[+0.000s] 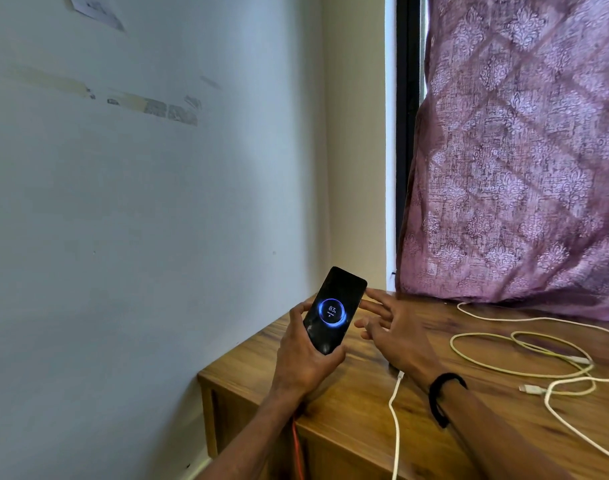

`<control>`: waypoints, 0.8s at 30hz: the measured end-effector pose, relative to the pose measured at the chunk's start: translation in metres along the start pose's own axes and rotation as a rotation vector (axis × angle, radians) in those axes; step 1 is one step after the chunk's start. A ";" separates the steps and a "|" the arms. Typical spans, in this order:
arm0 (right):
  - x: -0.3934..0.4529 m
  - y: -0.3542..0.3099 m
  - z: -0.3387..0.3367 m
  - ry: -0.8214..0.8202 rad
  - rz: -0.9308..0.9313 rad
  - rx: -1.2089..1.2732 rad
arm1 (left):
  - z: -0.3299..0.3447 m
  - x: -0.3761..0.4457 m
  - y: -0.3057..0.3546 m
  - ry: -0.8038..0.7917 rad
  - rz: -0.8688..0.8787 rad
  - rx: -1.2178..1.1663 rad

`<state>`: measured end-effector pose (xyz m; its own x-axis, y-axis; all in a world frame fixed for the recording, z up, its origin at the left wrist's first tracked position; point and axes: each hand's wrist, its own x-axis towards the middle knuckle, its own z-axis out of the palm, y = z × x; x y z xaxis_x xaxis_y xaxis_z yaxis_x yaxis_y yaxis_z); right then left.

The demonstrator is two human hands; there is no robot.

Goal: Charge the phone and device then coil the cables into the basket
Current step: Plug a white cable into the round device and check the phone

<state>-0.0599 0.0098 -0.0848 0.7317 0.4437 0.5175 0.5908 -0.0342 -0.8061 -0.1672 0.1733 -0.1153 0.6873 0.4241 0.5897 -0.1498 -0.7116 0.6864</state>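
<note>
Low in the frame, left hand (304, 355) grips a black glass smartphone (334, 310), long axis tilted toward upper right, screen glowing; right hand (396, 336) spreads relaxed fingers beside it above wooden table (348, 417).

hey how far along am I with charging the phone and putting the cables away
Done: the phone shows a charging ring at 83. In hand: your left hand grips it, right hand open beside it. Left: the yellow cable and white cable lie loose on the table; no basket or second device in view.
</note>
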 end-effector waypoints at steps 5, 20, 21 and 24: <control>0.002 0.003 -0.004 0.075 -0.063 -0.166 | -0.003 0.001 -0.005 0.045 -0.105 0.042; -0.027 0.026 -0.074 0.088 0.297 -0.270 | -0.008 0.000 0.001 0.041 -0.332 0.386; -0.031 0.025 -0.077 0.058 0.297 -0.280 | -0.007 0.000 0.001 0.032 -0.361 0.404; -0.037 0.023 -0.082 -0.024 0.288 -0.271 | -0.007 0.001 0.000 0.029 -0.420 0.437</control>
<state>-0.0459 -0.0809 -0.0989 0.8743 0.4021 0.2719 0.4332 -0.3937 -0.8108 -0.1712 0.1780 -0.1121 0.6040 0.7293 0.3214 0.4400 -0.6414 0.6285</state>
